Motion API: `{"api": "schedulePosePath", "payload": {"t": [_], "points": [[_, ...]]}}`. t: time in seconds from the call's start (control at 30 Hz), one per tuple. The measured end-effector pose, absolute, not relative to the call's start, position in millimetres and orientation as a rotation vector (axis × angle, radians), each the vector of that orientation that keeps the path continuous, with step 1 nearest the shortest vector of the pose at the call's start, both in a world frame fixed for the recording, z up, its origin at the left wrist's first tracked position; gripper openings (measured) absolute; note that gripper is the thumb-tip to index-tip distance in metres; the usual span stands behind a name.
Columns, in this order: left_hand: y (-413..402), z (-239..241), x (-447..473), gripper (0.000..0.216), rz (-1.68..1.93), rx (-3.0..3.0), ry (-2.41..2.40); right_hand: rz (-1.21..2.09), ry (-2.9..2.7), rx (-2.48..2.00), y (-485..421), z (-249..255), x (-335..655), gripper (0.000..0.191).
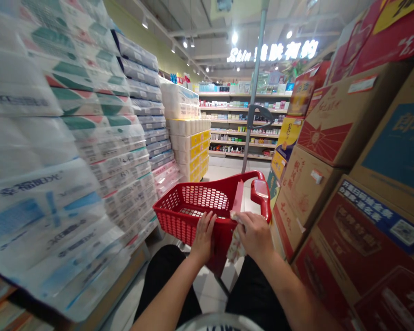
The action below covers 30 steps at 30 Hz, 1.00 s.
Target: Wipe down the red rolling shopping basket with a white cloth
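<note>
A red plastic shopping cart [186,228] stands right in front of my knees, its perforated basket to the left and its handle [261,191] to the right. My left hand [204,232] lies on the near rim with its fingers stretched out flat. Closed round a pale, patterned cloth [237,246], my right hand [255,232] presses at the same rim, closer to the handle. Part of the cloth hangs down outside the basket. The basket's visible floor holds nothing I can make out.
Wrapped tissue packs [120,174] rise in tall stacks on the left. Cardboard cartons [322,179] are piled close on the right. A grey pole [257,69] stands beyond the cart. Farther back are shelves of small goods [227,120] and a tiled floor [224,171].
</note>
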<state>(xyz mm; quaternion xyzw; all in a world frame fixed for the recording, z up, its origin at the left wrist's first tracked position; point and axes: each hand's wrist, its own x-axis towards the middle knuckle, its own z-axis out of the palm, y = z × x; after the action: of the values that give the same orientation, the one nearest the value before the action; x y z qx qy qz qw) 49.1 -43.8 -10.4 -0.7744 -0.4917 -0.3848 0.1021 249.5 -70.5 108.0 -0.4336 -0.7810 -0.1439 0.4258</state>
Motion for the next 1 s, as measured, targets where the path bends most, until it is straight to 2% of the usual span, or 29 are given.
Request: {"api": "schedulePosePath", "payload": {"t": [0.17, 0.4, 0.5, 0.63, 0.77, 0.9, 1.0], "points": [[-39.2, -14.0, 38.8, 0.075, -1.252, -2.246, -1.443, -0.346, -1.980, -1.055, -87.0, 108.6, 235.1, 0.034], [-14.1, -11.4, 22.1, 0.066, -1.461, -2.166, -1.617, -0.349, -2.064, -0.899, -97.3, 104.7, 209.8, 0.029], [-11.1, 4.8, 21.3, 0.055, -1.493, -2.190, -1.707, -0.118, -2.086, -0.736, -97.8, 116.3, 208.4, 0.029], [-27.9, 35.4, 29.0, 0.044, -1.566, -2.334, -1.548, 0.324, -1.930, -0.540, -81.8, 143.5, 219.9, 0.036], [-53.1, 69.4, 45.4, 0.037, -1.730, -2.335, -1.494, 0.294, -1.848, -0.540, -50.2, 157.9, 228.5, 0.036], [-67.0, 95.4, 66.1, 0.031, -1.606, -2.504, -1.397, 0.274, -1.960, -0.622, -28.8, 142.3, 220.4, 0.034], [-65.4, 101.9, 76.9, 0.030, -1.579, -2.390, -1.484, 0.266, -1.917, -0.717, -21.4, 128.5, 212.3, 0.032]]}}
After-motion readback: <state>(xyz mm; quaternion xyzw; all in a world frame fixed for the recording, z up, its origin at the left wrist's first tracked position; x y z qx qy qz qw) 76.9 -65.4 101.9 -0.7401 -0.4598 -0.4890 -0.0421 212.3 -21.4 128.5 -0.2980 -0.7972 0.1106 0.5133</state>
